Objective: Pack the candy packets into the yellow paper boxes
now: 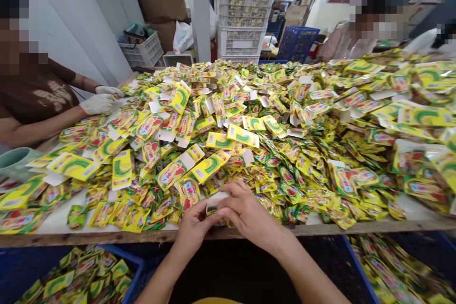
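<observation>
At the front edge of the table, my left hand (194, 223) and my right hand (240, 206) come together around a small carton (214, 201) with its white flap raised. My left fingers and thumb grip its left side. The right fingers close on its flap and right side, hiding most of the carton. Just beyond them lie yellow printed cartons (211, 166), some with open white flaps. Small yellow and green sachets (263, 185) are heaped right beside my right hand. Whether a sachet is inside the carton I cannot tell.
A wooden table edge (107, 239) runs across the front. Below it stand blue crates of packets, left (137, 266) and right (359, 270). A co-worker's gloved hand (98, 103) is at the left, near a green cup (17, 161). Another person (356, 40) sits across, right of stacked white crates (240, 40).
</observation>
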